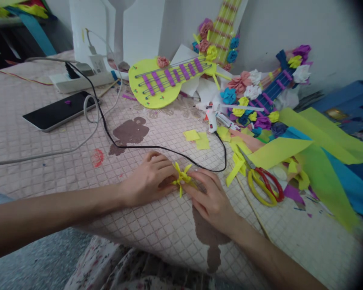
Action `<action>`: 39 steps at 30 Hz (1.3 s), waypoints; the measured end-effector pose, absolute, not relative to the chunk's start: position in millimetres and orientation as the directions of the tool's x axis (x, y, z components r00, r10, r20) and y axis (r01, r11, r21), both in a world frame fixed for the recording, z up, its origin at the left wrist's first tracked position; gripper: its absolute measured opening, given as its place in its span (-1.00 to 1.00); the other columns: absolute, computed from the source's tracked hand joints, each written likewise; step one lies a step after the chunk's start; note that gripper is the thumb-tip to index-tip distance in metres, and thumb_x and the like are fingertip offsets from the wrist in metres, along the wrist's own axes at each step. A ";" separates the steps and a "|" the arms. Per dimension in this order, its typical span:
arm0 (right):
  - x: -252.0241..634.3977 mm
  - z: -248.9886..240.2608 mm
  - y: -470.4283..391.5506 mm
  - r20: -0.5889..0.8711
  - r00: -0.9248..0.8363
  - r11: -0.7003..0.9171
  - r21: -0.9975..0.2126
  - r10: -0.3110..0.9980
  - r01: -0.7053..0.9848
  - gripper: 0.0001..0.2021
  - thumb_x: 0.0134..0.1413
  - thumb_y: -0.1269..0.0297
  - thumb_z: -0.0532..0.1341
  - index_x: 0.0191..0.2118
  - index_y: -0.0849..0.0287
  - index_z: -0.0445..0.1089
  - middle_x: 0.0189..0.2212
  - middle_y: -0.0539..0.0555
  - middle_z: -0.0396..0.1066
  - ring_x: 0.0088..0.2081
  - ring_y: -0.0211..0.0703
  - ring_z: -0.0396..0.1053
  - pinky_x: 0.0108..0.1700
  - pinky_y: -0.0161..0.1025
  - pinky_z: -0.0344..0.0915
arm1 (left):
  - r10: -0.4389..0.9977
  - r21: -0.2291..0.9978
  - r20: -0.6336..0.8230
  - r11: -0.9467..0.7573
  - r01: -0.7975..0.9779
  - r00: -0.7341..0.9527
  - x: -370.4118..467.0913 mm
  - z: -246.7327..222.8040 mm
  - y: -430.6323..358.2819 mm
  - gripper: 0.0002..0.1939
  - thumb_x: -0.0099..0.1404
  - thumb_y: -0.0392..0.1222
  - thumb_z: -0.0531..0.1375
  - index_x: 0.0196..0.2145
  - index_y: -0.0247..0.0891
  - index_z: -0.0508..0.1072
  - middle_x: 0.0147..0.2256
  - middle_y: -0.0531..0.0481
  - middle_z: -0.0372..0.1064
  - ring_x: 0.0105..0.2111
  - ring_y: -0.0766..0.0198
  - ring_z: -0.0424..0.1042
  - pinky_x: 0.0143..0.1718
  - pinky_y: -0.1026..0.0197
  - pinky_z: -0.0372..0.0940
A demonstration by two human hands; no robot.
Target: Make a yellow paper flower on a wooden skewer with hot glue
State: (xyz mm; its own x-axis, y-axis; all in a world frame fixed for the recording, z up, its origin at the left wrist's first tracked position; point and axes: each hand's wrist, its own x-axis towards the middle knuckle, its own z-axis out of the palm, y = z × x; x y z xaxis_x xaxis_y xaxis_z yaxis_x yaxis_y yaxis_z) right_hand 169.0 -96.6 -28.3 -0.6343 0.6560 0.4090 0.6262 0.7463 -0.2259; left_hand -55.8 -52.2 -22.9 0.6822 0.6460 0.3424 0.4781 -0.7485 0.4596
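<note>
Between my two hands, just above the near part of the table, is a yellow paper flower [184, 177] with thin pointed petals sticking out. My left hand [149, 179] pinches its left side with bent fingers. From the right, my right hand [210, 197] grips the other side between thumb and fingers. Fingers cover parts of the flower. Small yellow paper squares [202, 141] lie beyond my hands. A white glue gun [211, 117] stands farther back, its black cord [157, 147] looping across the cloth in front of my hands.
Scissors [263, 185] with red and yellow handles lie right of my hands, beside a thin stick [254, 205] and crepe paper strips [329, 169]. Paper guitars [157, 86] decorated with flowers lean at the back. A phone [60, 110] and a power strip [81, 78] are at left.
</note>
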 end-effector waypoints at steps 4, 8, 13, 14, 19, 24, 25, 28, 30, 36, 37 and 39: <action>169.1 -27.9 -96.8 0.408 -0.635 0.747 -0.225 0.656 0.626 -0.56 0.10 0.51 0.07 0.09 0.04 0.27 0.04 0.18 0.20 0.11 0.04 0.12 0.05 0.09 0.27 | 0.597 0.391 0.377 -0.796 0.463 0.708 -58.7 -24.5 -53.3 -0.90 0.32 -0.23 0.10 -0.24 -0.17 0.40 -0.27 0.03 0.39 -0.17 0.23 0.28 0.04 0.02 0.02; 168.1 -26.7 -96.9 0.419 -0.635 0.751 -0.217 0.649 0.624 -0.62 0.10 0.52 0.07 0.03 0.11 0.33 0.01 0.21 0.22 0.10 0.04 0.12 0.06 0.08 0.26 | 0.557 0.329 0.383 -0.828 0.455 0.737 -60.6 -23.9 -54.6 -0.85 0.34 -0.26 0.08 -0.20 -0.11 0.42 -0.25 0.06 0.39 -0.15 0.24 0.27 0.12 -0.04 -0.07; 169.3 -29.3 -97.2 0.433 -0.619 0.751 -0.280 0.655 0.598 -0.59 0.10 0.51 0.08 0.06 0.06 0.30 0.02 0.17 0.25 0.10 0.03 0.16 0.05 0.09 0.27 | 0.564 0.348 0.375 -0.821 0.452 0.736 -59.3 -22.4 -54.9 -0.86 0.34 -0.24 0.08 -0.25 -0.14 0.44 -0.29 0.05 0.40 -0.17 0.26 0.28 0.11 -0.02 -0.05; 169.9 -29.3 -97.5 0.449 -0.603 0.748 -0.311 0.659 0.586 -0.57 0.09 0.51 0.08 0.08 0.05 0.27 0.01 0.16 0.26 0.09 0.02 0.18 0.05 0.09 0.26 | 0.568 0.361 0.379 -0.818 0.448 0.731 -59.1 -22.1 -54.8 -0.87 0.34 -0.23 0.08 -0.27 -0.15 0.44 -0.31 0.05 0.40 -0.19 0.26 0.28 0.09 0.00 -0.02; 174.1 -21.1 -99.7 0.526 -0.415 0.660 -0.467 0.742 0.588 -0.56 0.10 0.49 0.09 0.09 0.01 0.24 -0.07 0.12 0.31 -0.01 -0.03 0.29 -0.02 0.04 0.31 | 0.591 0.447 0.443 -0.797 0.405 0.674 -60.2 -19.5 -54.0 -0.90 0.31 -0.24 0.11 -0.26 -0.18 0.42 -0.29 0.03 0.39 -0.22 0.26 0.29 -0.01 0.07 0.08; 181.6 -10.4 -97.6 0.576 -0.261 0.589 -0.505 0.774 0.632 -0.68 0.08 0.46 0.13 -0.04 0.04 0.32 -0.17 0.10 0.36 -0.13 -0.09 0.34 -0.11 -0.05 0.33 | 0.634 0.513 0.470 -0.763 0.394 0.614 -61.8 -16.6 -50.6 -0.90 0.32 -0.26 0.10 -0.22 -0.23 0.38 -0.27 0.00 0.38 -0.23 0.27 0.31 -0.11 0.15 0.18; 183.6 -9.2 -96.7 0.588 -0.231 0.576 -0.509 0.775 0.640 -0.71 0.08 0.46 0.14 -0.08 0.05 0.33 -0.21 0.08 0.37 -0.17 -0.11 0.35 -0.15 -0.08 0.34 | 0.637 0.519 0.477 -0.761 0.391 0.606 -61.8 -16.8 -49.7 -0.90 0.32 -0.27 0.10 -0.22 -0.24 0.37 -0.27 0.00 0.37 -0.23 0.28 0.31 -0.13 0.17 0.20; 191.7 -5.0 -94.7 0.597 -0.162 0.529 -0.513 0.786 0.675 -0.84 0.08 0.43 0.15 -0.21 0.06 0.36 -0.35 0.03 0.38 -0.34 -0.19 0.36 -0.31 -0.19 0.33 | 0.644 0.521 0.497 -0.757 0.393 0.581 -61.8 -18.7 -47.1 -0.90 0.31 -0.31 0.09 -0.22 -0.25 0.36 -0.28 -0.01 0.36 -0.24 0.29 0.30 -0.18 0.20 0.23; 199.8 0.2 -94.2 0.572 -0.120 0.472 -0.520 0.811 0.712 -0.90 0.11 0.39 0.14 -0.27 0.07 0.36 -0.42 0.00 0.37 -0.42 -0.23 0.34 -0.39 -0.24 0.29 | 0.642 0.510 0.510 -0.762 0.400 0.572 -62.2 -19.8 -45.2 -0.91 0.31 -0.33 0.09 -0.23 -0.25 0.36 -0.28 -0.01 0.36 -0.25 0.30 0.29 -0.19 0.21 0.24; 235.8 28.3 -91.2 0.437 0.002 0.237 -0.492 0.900 0.838 -0.83 0.15 0.18 0.11 -0.42 0.10 0.32 -0.66 -0.09 0.25 -0.62 -0.30 0.19 -0.53 -0.31 0.12 | 0.592 0.395 0.517 -0.805 0.442 0.618 -60.9 -2.6 -27.0 -0.91 0.31 -0.31 0.08 -0.28 -0.28 0.38 -0.33 -0.03 0.37 -0.27 0.27 0.32 -0.20 0.19 0.23; 241.6 31.9 -90.2 0.374 -0.033 0.211 -0.446 0.927 0.870 -0.80 0.14 0.17 0.11 -0.45 0.10 0.30 -0.67 -0.10 0.24 -0.63 -0.31 0.18 -0.54 -0.31 0.09 | 0.584 0.373 0.515 -0.812 0.449 0.628 -59.3 3.4 -22.0 -0.91 0.30 -0.30 0.08 -0.29 -0.28 0.39 -0.34 -0.02 0.38 -0.27 0.27 0.33 -0.20 0.19 0.23; 251.6 35.3 -88.9 0.208 -0.097 0.159 -0.308 0.973 0.938 -0.80 0.11 0.18 0.12 -0.48 0.11 0.29 -0.65 -0.08 0.28 -0.60 -0.29 0.22 -0.52 -0.31 0.06 | 0.569 0.342 0.506 -0.822 0.455 0.648 -54.8 15.4 -12.0 -0.89 0.30 -0.28 0.08 -0.34 -0.29 0.40 -0.37 -0.02 0.38 -0.32 0.28 0.34 -0.22 0.21 0.23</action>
State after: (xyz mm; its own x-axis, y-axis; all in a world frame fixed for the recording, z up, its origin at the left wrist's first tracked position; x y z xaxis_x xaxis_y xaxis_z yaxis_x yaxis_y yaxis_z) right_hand 251.6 -88.9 35.3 -0.0965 0.9734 0.2076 0.9380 0.1587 -0.3081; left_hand -54.8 -12.0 15.4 0.6478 0.5692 0.5063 0.4552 -0.8221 0.3419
